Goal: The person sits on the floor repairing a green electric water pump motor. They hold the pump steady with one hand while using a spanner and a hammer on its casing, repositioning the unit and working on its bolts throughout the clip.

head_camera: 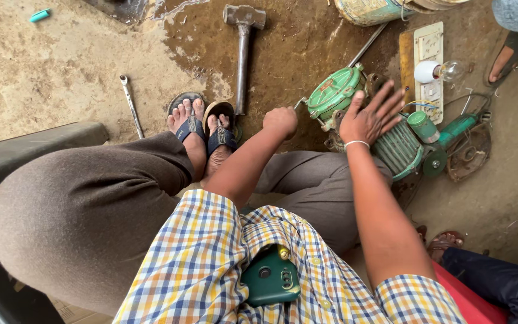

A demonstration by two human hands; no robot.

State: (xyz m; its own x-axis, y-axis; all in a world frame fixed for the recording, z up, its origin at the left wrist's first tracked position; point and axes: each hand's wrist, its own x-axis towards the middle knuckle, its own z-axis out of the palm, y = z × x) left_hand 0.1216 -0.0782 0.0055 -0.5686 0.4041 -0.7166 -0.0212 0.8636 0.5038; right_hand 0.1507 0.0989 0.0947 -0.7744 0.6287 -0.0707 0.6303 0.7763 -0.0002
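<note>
A green electric motor pump (400, 147) lies on the dirt floor in front of me, with a round green end cover (334, 92) at its left end. My right hand (370, 115) hovers over the pump's body, fingers spread, palm down, holding nothing. My left hand (281, 120) is curled into a fist just left of the green cover, with nothing visible in it. A green cylindrical capacitor (423, 126) sits on top of the pump beside my right fingers.
A sledgehammer (243, 48) lies on the wet floor near my sandalled feet (202, 129). A spanner (131, 104) lies to the left. A switchboard with a bulb (433, 69) sits behind the pump. Another person's foot (508, 57) is at top right; someone's legs (499, 279) at bottom right.
</note>
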